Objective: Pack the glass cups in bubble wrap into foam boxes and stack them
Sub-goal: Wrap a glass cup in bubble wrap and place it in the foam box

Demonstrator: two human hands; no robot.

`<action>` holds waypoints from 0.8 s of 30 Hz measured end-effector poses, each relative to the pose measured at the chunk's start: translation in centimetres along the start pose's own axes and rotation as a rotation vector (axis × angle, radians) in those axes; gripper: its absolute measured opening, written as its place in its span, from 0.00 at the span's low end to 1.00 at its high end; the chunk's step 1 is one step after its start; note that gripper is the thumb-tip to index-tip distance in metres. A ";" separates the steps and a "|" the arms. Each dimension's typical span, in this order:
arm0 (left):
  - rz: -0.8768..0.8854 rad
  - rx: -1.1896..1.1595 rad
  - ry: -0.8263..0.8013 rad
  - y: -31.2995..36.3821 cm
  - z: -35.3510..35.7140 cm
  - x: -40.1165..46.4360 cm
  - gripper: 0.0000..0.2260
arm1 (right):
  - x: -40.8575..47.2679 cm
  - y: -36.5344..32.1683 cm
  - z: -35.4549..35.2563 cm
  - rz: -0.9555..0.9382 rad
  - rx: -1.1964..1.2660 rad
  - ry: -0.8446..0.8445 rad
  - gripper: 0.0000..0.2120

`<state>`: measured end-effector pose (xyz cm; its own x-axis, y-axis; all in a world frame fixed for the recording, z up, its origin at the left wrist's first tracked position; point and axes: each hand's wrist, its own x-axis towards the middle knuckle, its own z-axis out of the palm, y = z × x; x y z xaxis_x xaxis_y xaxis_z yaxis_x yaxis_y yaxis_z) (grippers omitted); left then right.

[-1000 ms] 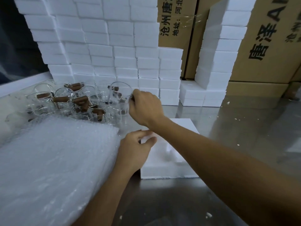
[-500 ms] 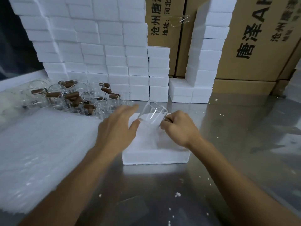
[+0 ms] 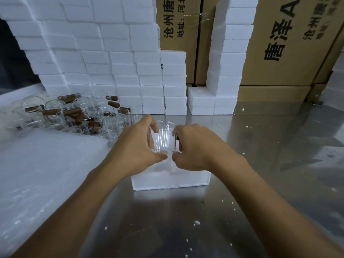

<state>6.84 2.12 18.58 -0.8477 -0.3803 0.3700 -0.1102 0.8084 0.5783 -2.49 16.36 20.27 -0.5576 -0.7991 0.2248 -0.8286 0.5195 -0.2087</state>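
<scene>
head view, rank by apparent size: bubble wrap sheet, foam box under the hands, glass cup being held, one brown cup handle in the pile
1. Translucent bubble wrap sheet, though nearness to the camera inflates it.
2. White foam box, partly hidden by the hands.
3. Clear glass cup.
4. Brown cylindrical cup handle, farther back.

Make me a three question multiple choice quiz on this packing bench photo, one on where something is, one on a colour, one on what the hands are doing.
1. Where is the sheet of bubble wrap?
A. left of the foam box
B. on top of the cartons
C. right of the foam box

2. What colour are the handles on the loose glass cups?
A. blue
B. brown
C. green

3. What are the hands doing?
A. both resting flat on the table
B. both holding one glass cup
C. one lifting a carton

Answers:
1 A, it lies left of the foam box.
2 B, brown stubs stick out of the pile.
3 B, the left hand and right hand curl round the glass cup over the box.
</scene>
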 end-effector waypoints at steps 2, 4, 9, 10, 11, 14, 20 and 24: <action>-0.010 -0.023 0.031 0.1 0.3 0.0 0.25 | 0.1 0.0 0.0 0.021 -0.029 0.053 0.17; -0.004 -0.045 0.057 0.1 0.5 0.1 0.25 | 0.2 0.0 -0.2 0.023 -0.022 0.129 0.23; -0.016 -0.112 0.064 0.3 1.3 -0.2 0.29 | 0.0 -0.5 -0.8 -0.037 0.037 0.210 0.29; -0.023 -0.116 0.057 0.2 1.3 -0.2 0.31 | -0.2 -0.4 -1.0 -0.050 0.057 0.200 0.27; -0.028 -0.119 0.052 0.1 1.3 -0.1 0.31 | -0.2 -0.3 -1.2 -0.057 0.089 0.179 0.26; -0.063 -0.095 0.038 -0.1 1.2 0.1 0.26 | -0.4 -0.2 -1.7 -0.069 0.187 0.096 0.25; -0.152 0.174 -0.020 0.2 -0.8 0.1 0.14 | -0.6 -0.2 -2.1 -0.073 0.256 0.112 0.22; -0.266 0.326 0.123 -0.4 -3.6 0.1 0.08 | -1.0 -0.2 -2.8 -0.109 0.295 0.110 0.34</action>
<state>8.66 0.13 21.00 -0.7019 -0.6291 0.3341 -0.4913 0.7672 0.4123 -1.92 17.88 22.74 -0.4819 -0.7993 0.3591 -0.8425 0.3101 -0.4405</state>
